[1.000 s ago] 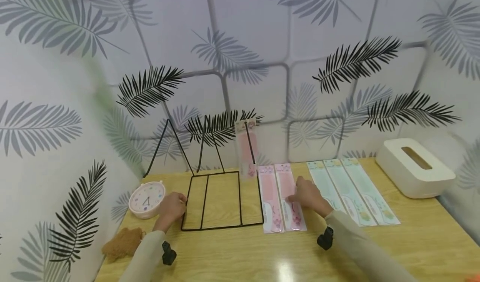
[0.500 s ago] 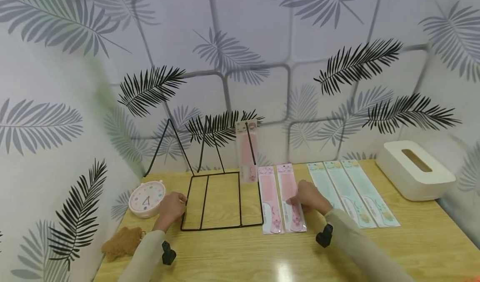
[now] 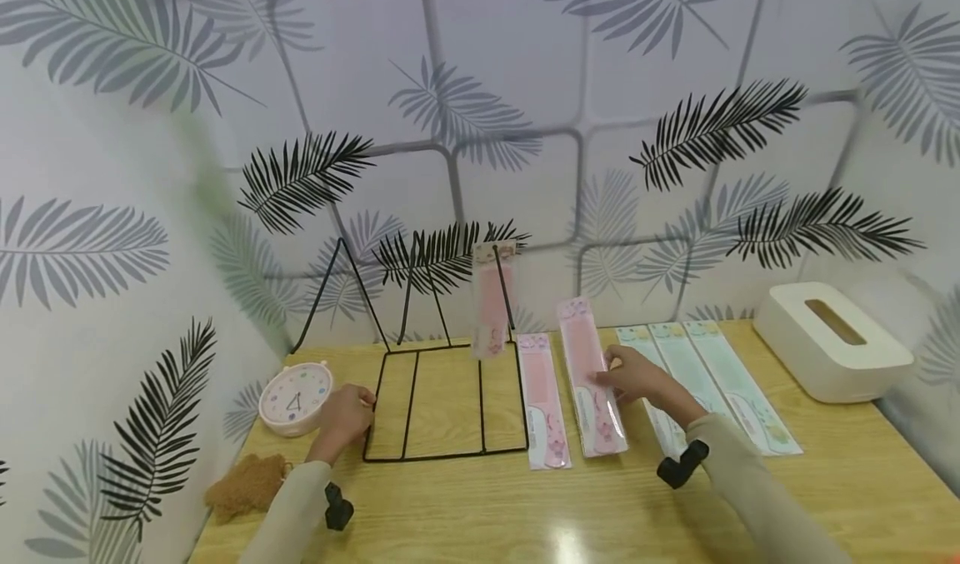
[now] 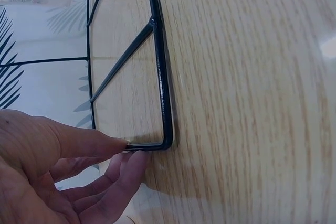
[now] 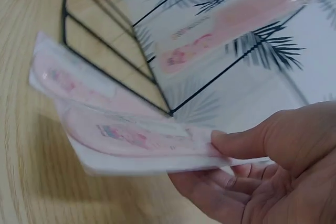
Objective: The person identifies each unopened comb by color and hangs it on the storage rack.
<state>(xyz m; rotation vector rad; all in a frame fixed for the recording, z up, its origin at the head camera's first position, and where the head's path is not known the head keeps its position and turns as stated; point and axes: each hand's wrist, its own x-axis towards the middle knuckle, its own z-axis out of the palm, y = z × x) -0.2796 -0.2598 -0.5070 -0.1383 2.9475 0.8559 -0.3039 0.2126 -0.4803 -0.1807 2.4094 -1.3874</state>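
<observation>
My left hand (image 3: pixel 343 422) pinches the left side bar of a black wire rack (image 4: pixel 161 77) between thumb and fingers. My right hand (image 3: pixel 641 376) holds a long pink packet (image 3: pixel 581 351) in clear plastic by its right edge. In the right wrist view, my thumb lies on top of this packet and the fingers are underneath; its end is lifted off the table. Another pink packet (image 3: pixel 542 397) lies flat between it and the rack. A third pink packet (image 3: pixel 489 297) hangs upright from the rack's right rear arm.
Several mint-green packets (image 3: pixel 723 372) lie side by side right of my right hand, partly behind it. A white tissue box (image 3: pixel 832 339) stands at the far right. A pink clock (image 3: pixel 296 397) and a brown plush star (image 3: pixel 247 487) are by my left arm.
My right hand has taken hold of the right-hand pink packet and raised it off the table, slightly rightward. The left hand stays on the rack. The hanging packet has swung a little.
</observation>
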